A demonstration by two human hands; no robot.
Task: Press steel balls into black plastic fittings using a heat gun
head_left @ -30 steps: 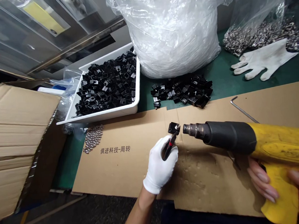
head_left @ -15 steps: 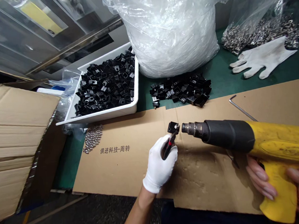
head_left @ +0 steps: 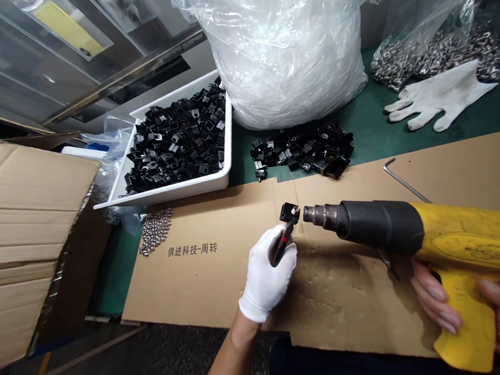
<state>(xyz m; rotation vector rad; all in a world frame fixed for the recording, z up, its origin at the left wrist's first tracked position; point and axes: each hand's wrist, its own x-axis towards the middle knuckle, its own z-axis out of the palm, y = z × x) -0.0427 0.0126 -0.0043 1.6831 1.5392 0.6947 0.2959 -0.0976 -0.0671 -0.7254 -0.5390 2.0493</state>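
My left hand [head_left: 268, 275], in a white glove, is closed around dark pliers [head_left: 282, 247] with a red mark. At the tip of the pliers is a small black part [head_left: 286, 212] with a shiny metal piece [head_left: 295, 210] on its right side. My bare right hand [head_left: 437, 297] grips the handle of a yellow heat gun [head_left: 472, 240]. Its stepped metal nozzle [head_left: 320, 214] points left, a small gap away from the metal piece.
A white tray [head_left: 229, 154] of black parts stands behind, beside a black pile [head_left: 307, 151] and a big plastic bag [head_left: 292, 53]. Small metal pieces [head_left: 156, 231], a hex key [head_left: 406, 182], a loose glove [head_left: 440, 97] and a carton [head_left: 25, 226] lie around the cardboard sheet [head_left: 222, 286].
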